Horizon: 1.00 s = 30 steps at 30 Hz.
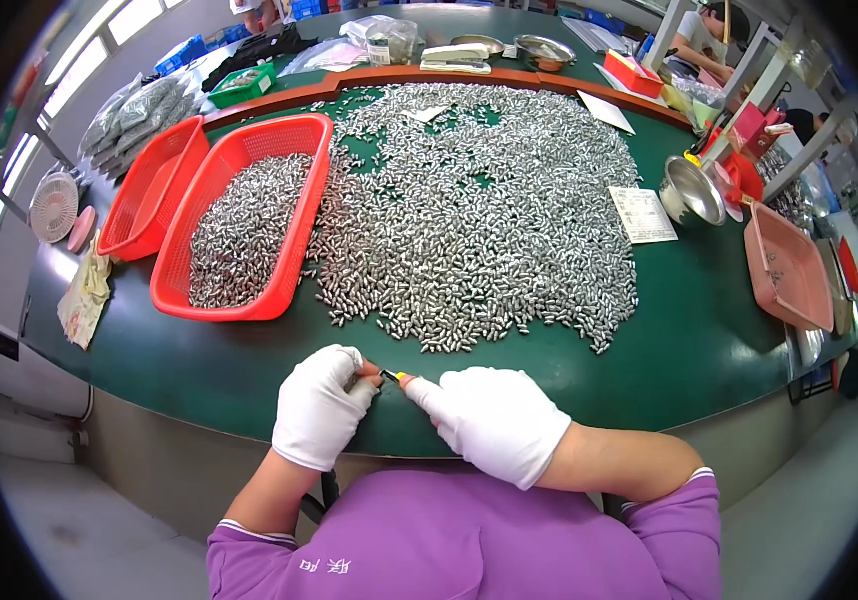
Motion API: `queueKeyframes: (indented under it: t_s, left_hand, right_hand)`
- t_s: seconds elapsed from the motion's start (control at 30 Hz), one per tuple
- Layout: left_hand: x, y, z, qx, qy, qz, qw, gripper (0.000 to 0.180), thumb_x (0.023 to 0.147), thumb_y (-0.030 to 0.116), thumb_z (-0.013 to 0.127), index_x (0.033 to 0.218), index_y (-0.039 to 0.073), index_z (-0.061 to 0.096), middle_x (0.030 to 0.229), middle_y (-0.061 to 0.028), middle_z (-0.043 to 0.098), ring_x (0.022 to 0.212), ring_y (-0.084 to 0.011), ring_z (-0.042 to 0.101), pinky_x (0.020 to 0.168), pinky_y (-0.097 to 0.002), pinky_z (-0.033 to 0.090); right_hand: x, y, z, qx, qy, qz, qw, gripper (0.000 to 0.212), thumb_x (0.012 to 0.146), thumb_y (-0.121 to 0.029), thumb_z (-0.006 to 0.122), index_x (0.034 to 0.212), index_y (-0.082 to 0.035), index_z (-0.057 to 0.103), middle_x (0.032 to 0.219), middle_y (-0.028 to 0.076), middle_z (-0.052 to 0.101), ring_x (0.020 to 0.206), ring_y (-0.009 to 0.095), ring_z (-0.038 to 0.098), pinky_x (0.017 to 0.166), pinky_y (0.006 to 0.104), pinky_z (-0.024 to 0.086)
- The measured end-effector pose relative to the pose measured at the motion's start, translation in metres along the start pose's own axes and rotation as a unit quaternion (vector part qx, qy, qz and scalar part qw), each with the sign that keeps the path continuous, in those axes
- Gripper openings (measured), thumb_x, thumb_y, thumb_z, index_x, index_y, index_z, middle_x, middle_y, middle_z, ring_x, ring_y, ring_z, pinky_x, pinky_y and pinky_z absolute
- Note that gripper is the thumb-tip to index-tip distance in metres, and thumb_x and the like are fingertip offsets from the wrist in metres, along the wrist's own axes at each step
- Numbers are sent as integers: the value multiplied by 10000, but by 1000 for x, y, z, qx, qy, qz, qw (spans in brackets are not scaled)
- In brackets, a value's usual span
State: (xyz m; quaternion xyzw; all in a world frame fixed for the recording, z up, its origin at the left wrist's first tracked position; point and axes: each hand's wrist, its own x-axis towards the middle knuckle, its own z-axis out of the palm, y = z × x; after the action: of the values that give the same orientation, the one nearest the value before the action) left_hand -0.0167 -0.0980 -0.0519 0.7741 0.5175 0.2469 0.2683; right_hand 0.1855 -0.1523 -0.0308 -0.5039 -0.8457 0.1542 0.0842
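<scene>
Near the table's front edge, my two hands meet in thin white gloves that leave the fingertips bare. The thumb and fingers of my left hand (317,408) are pinched together; whatever lies between them is too small to make out. My right hand (497,420) grips a slim tool (395,377) with a yellow part and a dark tip, which points at the left fingertips. Beyond the hands spreads a wide layer of small silver metal pieces (489,230), pointed and bullet-shaped. More such pieces (249,225) fill a red plastic basket (211,312) to the left.
A second red basket (121,240) and a cloth (84,305) lie at the left. Paper slips (646,216), a steel bowl (692,190) and a pink tray (784,310) are on the right. A wooden strip (369,76) borders the far side. People work beyond.
</scene>
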Motion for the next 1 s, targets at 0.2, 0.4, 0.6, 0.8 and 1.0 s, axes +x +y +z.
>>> queueKeyframes:
  t_s: [0.2, 0.4, 0.6, 0.8, 1.0]
  left_hand:
    - [9, -12, -9, -160, -26, -74, 984, 55, 828, 45, 654, 869, 30, 620, 712, 2, 538, 630, -74, 473, 604, -232, 415]
    - [53, -10, -18, -614, -168, -135, 759, 108, 924, 174, 621, 965, 136, 528, 916, -10, 594, 668, -56, 472, 599, -185, 382]
    - [94, -1, -7, -715, -187, -95, 667, 133, 905, 82, 632, 980, 115, 527, 944, -46, 595, 686, -77, 490, 631, -205, 420]
    - [105, -11, 4, -721, -161, -85, 669, 140, 916, 47, 569, 1050, 83, 543, 903, -49, 580, 677, -83, 517, 624, -209, 429]
    - [100, -21, 11, -734, -183, -118, 643, 47, 943, 99, 532, 987, 85, 539, 874, -48, 564, 645, -100, 486, 577, -217, 398]
  right_hand:
    - [-36, 45, -27, -59, 347, 121, 928, 537, 785, -88, 657, 1306, -195, 586, 724, 62, 543, 623, 262, 550, 569, 396, 480]
    - [-111, 151, -51, -233, 270, 486, 798, 461, 833, -116, 630, 1288, -177, 582, 955, 137, 580, 875, 337, 599, 786, 437, 502]
    - [-107, 173, -50, -280, 215, 423, 835, 407, 793, -190, 689, 1192, -144, 624, 997, 132, 612, 906, 318, 611, 817, 416, 511]
    - [3, 92, -55, -44, 235, 18, 971, 149, 763, -111, 705, 911, -124, 697, 885, 64, 668, 843, 271, 637, 759, 373, 518]
    - [77, 85, -19, -81, 138, 23, 987, 87, 809, -205, 639, 840, -124, 650, 787, 84, 609, 778, 297, 622, 691, 415, 502]
